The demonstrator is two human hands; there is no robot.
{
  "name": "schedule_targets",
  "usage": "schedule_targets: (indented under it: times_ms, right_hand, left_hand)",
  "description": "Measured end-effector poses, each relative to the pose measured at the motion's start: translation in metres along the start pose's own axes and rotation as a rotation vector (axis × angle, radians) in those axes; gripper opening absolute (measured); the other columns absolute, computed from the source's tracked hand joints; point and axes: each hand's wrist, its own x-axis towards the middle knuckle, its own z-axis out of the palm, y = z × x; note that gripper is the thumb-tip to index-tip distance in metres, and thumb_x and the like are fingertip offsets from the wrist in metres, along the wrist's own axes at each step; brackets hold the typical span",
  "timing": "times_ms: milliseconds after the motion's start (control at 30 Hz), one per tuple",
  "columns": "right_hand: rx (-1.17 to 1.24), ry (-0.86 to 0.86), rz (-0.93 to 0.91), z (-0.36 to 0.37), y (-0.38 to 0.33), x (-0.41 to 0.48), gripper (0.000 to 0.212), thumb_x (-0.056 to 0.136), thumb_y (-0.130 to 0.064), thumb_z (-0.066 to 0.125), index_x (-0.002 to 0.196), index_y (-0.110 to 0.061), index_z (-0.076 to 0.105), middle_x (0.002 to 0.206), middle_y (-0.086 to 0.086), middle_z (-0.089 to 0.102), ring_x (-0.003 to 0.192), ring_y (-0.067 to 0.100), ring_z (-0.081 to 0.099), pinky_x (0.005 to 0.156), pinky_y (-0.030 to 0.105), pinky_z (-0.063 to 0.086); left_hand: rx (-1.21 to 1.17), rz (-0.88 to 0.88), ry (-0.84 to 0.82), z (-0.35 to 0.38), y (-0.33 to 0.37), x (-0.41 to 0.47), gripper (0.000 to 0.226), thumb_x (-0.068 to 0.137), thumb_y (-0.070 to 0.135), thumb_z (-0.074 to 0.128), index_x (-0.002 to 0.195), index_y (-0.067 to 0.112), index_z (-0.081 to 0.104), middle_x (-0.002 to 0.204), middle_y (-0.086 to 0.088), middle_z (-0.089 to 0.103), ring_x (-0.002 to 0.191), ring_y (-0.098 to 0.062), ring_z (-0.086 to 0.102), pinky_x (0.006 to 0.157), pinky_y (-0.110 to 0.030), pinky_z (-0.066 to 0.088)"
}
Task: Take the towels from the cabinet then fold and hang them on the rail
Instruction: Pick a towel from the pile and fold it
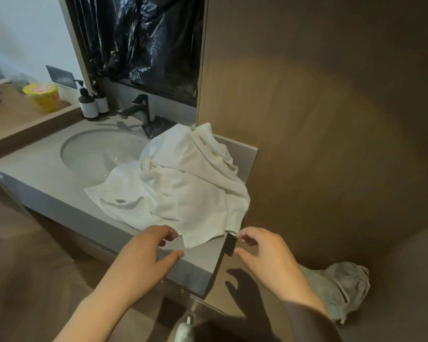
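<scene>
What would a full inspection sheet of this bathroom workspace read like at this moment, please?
Surface: grey counter with a round sink set in it.
Job's things: white towels lie in a crumpled, unfolded heap on the counter's right side, overlapping the sink rim; one corner hangs past the front edge.
Clutter: two pump bottles and a faucet behind the sink; yellow bowl on the wooden ledge to the left.
Grippers: left hand and right hand both open, either side of the hanging corner, gripping nothing.
Cables: nothing seen.
Surroundings: black plastic sheet above the faucet; wooden panel on the right; grey bag on the floor.
</scene>
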Motion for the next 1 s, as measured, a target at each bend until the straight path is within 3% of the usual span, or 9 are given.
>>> schedule_targets:
  times_ms: [133,267,467,600,700,867,933,1000]
  right_hand:
    - [0.054,0.032,0.005,0.004,-0.001,0.061,0.029,0.088,-0.031,0.068,0.117,-0.030,0.065,0.103,-0.020,0.058,0.096,-0.003,0.055,0.075,0.008,0.038]
    - [0.134,0.055,0.029,-0.001,-0.003,0.118,0.025,0.089,-0.030,0.067,0.114,-0.027,0.067,0.104,-0.015,0.063,0.096,-0.002,0.057,0.079,0.013,0.043]
    - [0.186,0.101,0.070,-0.007,-0.001,0.181,0.018,0.087,-0.026,0.070,0.105,-0.026,0.069,0.098,-0.011,0.065,0.089,-0.001,0.059,0.068,0.006,0.041]
    - [0.169,0.075,0.106,-0.005,0.005,0.201,0.018,0.087,-0.033,0.068,0.104,-0.033,0.066,0.097,-0.017,0.065,0.090,-0.002,0.060,0.072,0.016,0.046]
    - [0.169,0.089,0.137,-0.001,0.010,0.213,0.017,0.086,-0.035,0.067,0.103,-0.034,0.066,0.095,-0.019,0.066,0.088,-0.005,0.060,0.070,0.017,0.045]
    - [0.208,0.148,0.211,0.002,0.007,0.225,0.015,0.088,-0.036,0.066,0.098,-0.044,0.058,0.092,-0.031,0.060,0.087,-0.018,0.055,0.062,0.005,0.041]
    - [0.230,0.217,0.235,0.007,-0.004,0.230,0.018,0.088,-0.031,0.067,0.099,-0.042,0.059,0.093,-0.028,0.061,0.087,-0.011,0.058,0.066,0.006,0.041]
    - [0.283,0.286,0.283,0.013,-0.015,0.238,0.017,0.088,-0.019,0.069,0.104,-0.026,0.065,0.097,-0.014,0.062,0.090,0.005,0.060,0.070,0.007,0.041]
  left_hand:
    - [0.025,-0.002,0.030,-0.017,-0.015,0.048,0.028,0.088,0.043,0.063,0.114,0.038,0.056,0.109,0.023,0.056,0.096,0.005,0.055,0.075,-0.009,0.041]
    - [0.046,-0.016,0.050,-0.037,-0.026,0.097,0.025,0.087,0.043,0.064,0.110,0.039,0.056,0.106,0.025,0.056,0.092,0.010,0.054,0.078,-0.010,0.043]
    - [-0.001,-0.006,0.085,-0.045,-0.029,0.162,0.024,0.084,0.039,0.068,0.106,0.038,0.057,0.099,0.026,0.057,0.092,0.006,0.057,0.075,-0.010,0.042]
    - [-0.016,0.012,0.051,-0.043,-0.036,0.192,0.024,0.084,0.043,0.068,0.104,0.043,0.055,0.102,0.028,0.056,0.093,0.009,0.056,0.077,-0.010,0.043]
    - [-0.022,0.024,0.080,-0.045,-0.039,0.220,0.024,0.083,0.042,0.069,0.104,0.039,0.059,0.103,0.024,0.058,0.092,0.007,0.056,0.081,-0.019,0.049]
    - [-0.050,0.180,0.085,-0.053,-0.036,0.267,0.031,0.084,0.041,0.070,0.112,0.032,0.062,0.107,0.020,0.057,0.093,0.001,0.060,0.083,-0.024,0.053]
    - [-0.053,0.275,0.069,-0.058,-0.037,0.287,0.031,0.085,0.038,0.070,0.114,0.030,0.062,0.108,0.021,0.055,0.094,0.000,0.059,0.084,-0.023,0.052]
    - [-0.039,0.371,0.025,-0.064,-0.038,0.304,0.034,0.085,0.036,0.069,0.117,0.028,0.061,0.112,0.019,0.054,0.098,-0.003,0.056,0.088,-0.022,0.049]
